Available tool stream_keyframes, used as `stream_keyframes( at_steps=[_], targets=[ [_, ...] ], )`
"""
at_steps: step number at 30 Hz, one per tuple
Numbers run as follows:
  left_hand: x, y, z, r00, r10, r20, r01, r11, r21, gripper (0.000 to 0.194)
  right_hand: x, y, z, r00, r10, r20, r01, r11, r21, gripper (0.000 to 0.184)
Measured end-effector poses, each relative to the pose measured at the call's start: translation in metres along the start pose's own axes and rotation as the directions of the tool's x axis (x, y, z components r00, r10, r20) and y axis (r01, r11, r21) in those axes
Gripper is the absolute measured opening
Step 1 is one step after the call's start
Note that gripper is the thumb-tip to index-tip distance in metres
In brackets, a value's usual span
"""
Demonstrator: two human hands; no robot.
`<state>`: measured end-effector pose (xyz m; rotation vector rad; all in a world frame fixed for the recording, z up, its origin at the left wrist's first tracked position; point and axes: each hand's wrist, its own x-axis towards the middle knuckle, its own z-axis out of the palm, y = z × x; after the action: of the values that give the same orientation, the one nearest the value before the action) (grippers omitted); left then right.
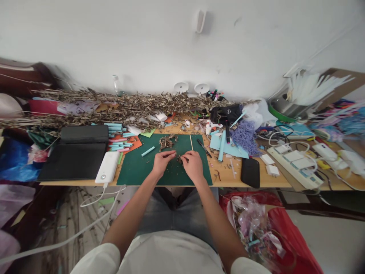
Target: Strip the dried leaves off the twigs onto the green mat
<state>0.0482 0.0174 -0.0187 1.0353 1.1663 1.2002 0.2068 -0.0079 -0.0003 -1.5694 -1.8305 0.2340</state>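
Observation:
Over the green cutting mat (131,171), my left hand (162,163) is closed in a pinch; what its fingertips hold, if anything, is too small to make out. Close by on the right, my right hand (193,164) pinches a small brown clump of dried leaves (179,159). A larger pile of dried leaves (167,142) lies on the mat beyond both hands. Left of it is a rolled light-blue paper tube (148,151). A thin pale stick (191,142) and a black pen (204,148) lie beyond and right of my right hand. Crumbs dot the mat.
Long dried stalks (137,104) line the wall side. At left are a black tablet case (75,160), a white power bank (107,167) and several paper tubes (121,144). At right are purple yarn (245,137), a black phone (250,172) and a power strip (295,167).

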Motion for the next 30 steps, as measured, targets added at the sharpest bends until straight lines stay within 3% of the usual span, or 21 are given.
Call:
stream_keyframes(
  at_steps=[3, 7, 9, 13, 16, 18, 21, 23, 26, 30],
  targets=[
    [-0.001, 0.004, 0.003, 1.000, 0.006, 0.015, -0.006, 1.000, 0.004, 0.031, 0.002, -0.003, -0.002, 0.999, 0.038, -0.020, -0.034, 0.986, 0.165, 0.018],
    [-0.001, 0.008, 0.009, 0.996, 0.075, 0.048, -0.076, 0.997, 0.011, 0.029, 0.007, -0.006, -0.002, 0.993, 0.097, 0.061, -0.114, 0.906, 0.407, 0.021],
    [-0.002, 0.010, 0.010, 0.992, 0.100, 0.072, -0.105, 0.992, 0.065, 0.024, 0.009, -0.007, -0.002, 0.989, 0.125, 0.084, -0.149, 0.900, 0.410, 0.018],
    [-0.005, 0.014, 0.010, 0.981, 0.156, 0.118, -0.187, 0.925, 0.331, 0.008, 0.010, -0.007, -0.001, 0.981, 0.147, 0.124, -0.183, 0.912, 0.366, 0.017],
    [-0.007, 0.017, 0.012, 0.969, 0.221, 0.113, -0.248, 0.884, 0.397, 0.011, 0.007, -0.010, 0.005, 0.983, 0.167, 0.074, -0.182, 0.909, 0.375, 0.016],
    [-0.008, 0.017, 0.016, 0.974, 0.216, 0.068, -0.226, 0.918, 0.325, 0.010, 0.005, -0.012, 0.011, 0.970, 0.240, 0.033, -0.228, 0.859, 0.459, 0.016],
    [-0.006, 0.013, 0.020, 0.988, 0.144, -0.049, -0.140, 0.988, 0.071, 0.010, 0.005, -0.011, 0.018, 0.916, 0.402, -0.013, -0.310, 0.727, 0.613, 0.022],
    [-0.002, 0.008, 0.020, 0.991, 0.087, -0.101, -0.098, 0.990, -0.103, 0.015, 0.005, -0.006, 0.018, 0.894, 0.446, -0.040, -0.323, 0.704, 0.632, 0.023],
    [0.002, 0.003, 0.015, 0.998, 0.000, -0.070, -0.016, 0.972, -0.235, 0.024, 0.004, 0.001, 0.013, 0.940, 0.337, -0.048, -0.272, 0.829, 0.488, 0.018],
    [0.004, 0.001, 0.008, 0.999, -0.037, -0.024, 0.030, 0.971, -0.236, 0.033, 0.003, 0.005, 0.004, 0.993, 0.118, -0.023, -0.108, 0.959, 0.261, 0.016]
  ],
)
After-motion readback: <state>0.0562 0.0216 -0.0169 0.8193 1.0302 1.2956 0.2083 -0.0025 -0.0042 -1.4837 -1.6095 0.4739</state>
